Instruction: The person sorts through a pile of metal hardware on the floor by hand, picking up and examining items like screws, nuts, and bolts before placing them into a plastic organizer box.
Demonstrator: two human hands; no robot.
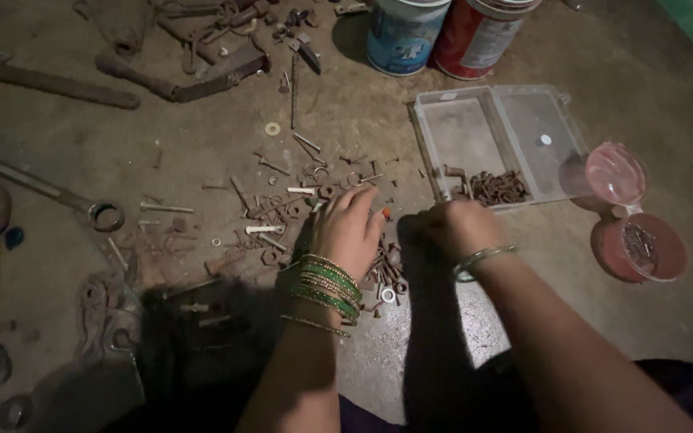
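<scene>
Left hand [349,228] spread flat on rusty bolts [282,210], holding nothing visible; right hand [459,227] curled, contents hidden, nearer clear plastic box [475,132] just beyond.

This is a rough workshop or repair corner, with the work done straight on a dusty grey concrete floor [651,96] under dim light. Rusty screws, bolts, nuts and washers [282,200] lie scattered over the middle of the floor, and long rust-brown iron wrenches [50,80] and a steel ring spanner [82,204] rest toward its left edge. Near the far edge stand two paint tins, one blue-white [403,32] and one red [479,36], beside a clear plastic compartment box [515,128] holding sorted rusty hardware.
</scene>
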